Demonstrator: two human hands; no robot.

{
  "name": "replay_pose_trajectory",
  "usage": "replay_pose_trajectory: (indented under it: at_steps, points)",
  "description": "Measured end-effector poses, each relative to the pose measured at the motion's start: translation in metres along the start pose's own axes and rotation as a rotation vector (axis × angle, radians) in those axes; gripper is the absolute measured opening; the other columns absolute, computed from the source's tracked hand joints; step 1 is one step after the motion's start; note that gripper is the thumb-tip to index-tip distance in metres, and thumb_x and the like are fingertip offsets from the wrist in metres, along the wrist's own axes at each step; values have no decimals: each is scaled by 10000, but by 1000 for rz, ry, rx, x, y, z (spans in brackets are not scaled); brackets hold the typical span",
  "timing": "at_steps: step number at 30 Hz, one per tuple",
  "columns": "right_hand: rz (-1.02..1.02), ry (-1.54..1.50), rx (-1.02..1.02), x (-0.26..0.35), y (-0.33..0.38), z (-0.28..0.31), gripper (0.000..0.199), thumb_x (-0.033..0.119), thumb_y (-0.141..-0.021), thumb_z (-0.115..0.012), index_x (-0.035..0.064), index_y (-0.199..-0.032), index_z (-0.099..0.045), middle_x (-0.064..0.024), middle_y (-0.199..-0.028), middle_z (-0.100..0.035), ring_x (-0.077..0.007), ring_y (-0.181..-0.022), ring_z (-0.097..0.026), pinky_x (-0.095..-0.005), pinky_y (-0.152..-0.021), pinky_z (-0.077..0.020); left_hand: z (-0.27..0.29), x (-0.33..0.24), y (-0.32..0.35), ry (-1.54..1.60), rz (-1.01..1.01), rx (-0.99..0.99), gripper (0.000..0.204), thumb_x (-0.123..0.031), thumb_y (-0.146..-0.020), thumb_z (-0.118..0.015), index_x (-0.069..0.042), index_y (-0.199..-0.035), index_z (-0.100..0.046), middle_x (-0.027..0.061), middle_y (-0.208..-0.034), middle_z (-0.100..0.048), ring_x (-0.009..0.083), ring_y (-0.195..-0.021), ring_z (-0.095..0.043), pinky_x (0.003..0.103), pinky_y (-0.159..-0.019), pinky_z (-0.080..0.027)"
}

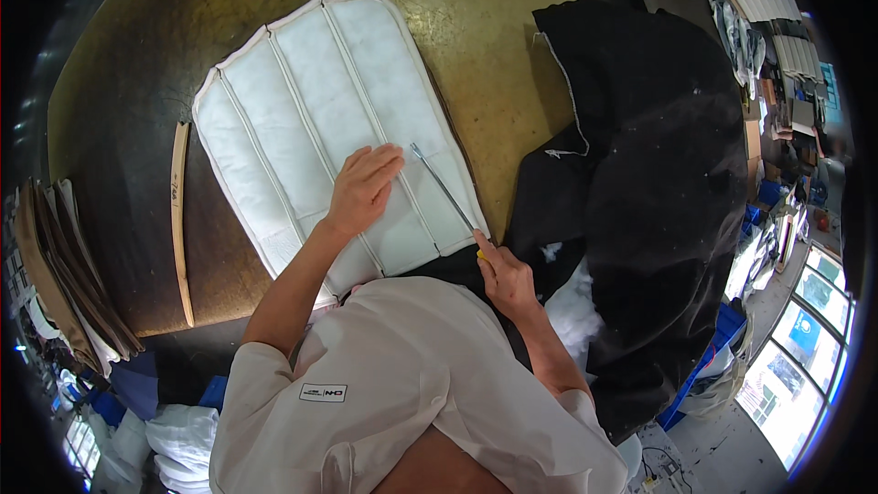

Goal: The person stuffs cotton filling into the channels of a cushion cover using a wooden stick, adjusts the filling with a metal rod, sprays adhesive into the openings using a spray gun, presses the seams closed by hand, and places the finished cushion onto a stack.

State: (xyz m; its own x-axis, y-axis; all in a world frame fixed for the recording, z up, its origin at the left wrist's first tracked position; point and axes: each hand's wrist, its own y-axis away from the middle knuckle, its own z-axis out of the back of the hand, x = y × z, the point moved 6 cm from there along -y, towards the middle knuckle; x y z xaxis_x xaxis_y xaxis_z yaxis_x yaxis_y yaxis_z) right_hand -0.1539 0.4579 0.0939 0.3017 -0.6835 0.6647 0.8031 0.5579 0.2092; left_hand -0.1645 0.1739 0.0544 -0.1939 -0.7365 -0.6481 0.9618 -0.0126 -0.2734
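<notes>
A white padded panel (306, 96), sewn into several long channels with piped seams, lies tilted on the table before me. Over its middle, my left hand (368, 187) is held flat with fingers stretched out and nothing in it; whether it touches the fabric I cannot tell. At the panel's lower right corner my right hand (508, 282) is closed round the handle of a long thin metal rod tool (444, 185). A bit of yellow shows at its grip. The rod points up and left across the panel, its blunt tip near my left fingertips.
A big black cloth (654, 155) drapes the right side, with loose white stuffing (574, 311) beside my right forearm. On the worn table (119, 119) lies a curved wooden strip (180, 220). Brown fabric pieces (69, 274) hang at the left edge.
</notes>
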Motion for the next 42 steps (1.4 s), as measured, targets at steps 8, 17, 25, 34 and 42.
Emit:
replay_pose_trajectory:
  at_steps: [8, 17, 25, 34, 42]
  points:
    - [78, 3, -39, -10, -14, -26, 566, 11, -903, -687, 138, -1442, -570, -184, -814, -638, -379, -697, -642, -434, -633, -546, -19, -7, 8, -187, -62, 82, 346, -15, -825, -680, -93, -1161, -714, 6, -1350, -654, 177, -1329, -553, 458, -1145, -356]
    - [75, -31, -57, -16, 26, -18, 567, -1, -904, -683, 117, -1446, -565, -182, -812, -635, -366, -695, -644, -425, -633, -547, -7, 9, 12, 95, -3, -177, 278, 133, -741, -641, -56, -932, -713, 47, -1054, -728, 253, -1099, -675, 472, -1044, -487]
    - [165, -60, -129, -4, -11, -34, 577, 24, -904, -689, 139, -1454, -558, -162, -791, -616, -361, -675, -633, -438, -609, -540, -2, 21, 12, 335, 167, -244, 263, 183, -752, -534, -10, -839, -691, 95, -926, -734, 270, -994, -711, 477, -1058, -502]
    - [194, -27, -83, 4, -27, -38, 597, 26, -905, -682, 154, -1469, -534, -145, -770, -591, -381, -650, -613, -470, -584, -524, 1, 27, 16, 434, 214, -264, 274, 190, -776, -509, -8, -867, -676, 93, -917, -731, 273, -983, -712, 469, -1081, -479]
    - [65, -13, -53, 25, -53, -54, 566, 17, -909, -677, 144, -1448, -561, -170, -851, -648, -377, -721, -640, -451, -652, -542, 1, 22, 5, 420, 192, -254, 282, 187, -773, -516, -21, -866, -682, 85, -913, -732, 265, -986, -716, 462, -1066, -494]
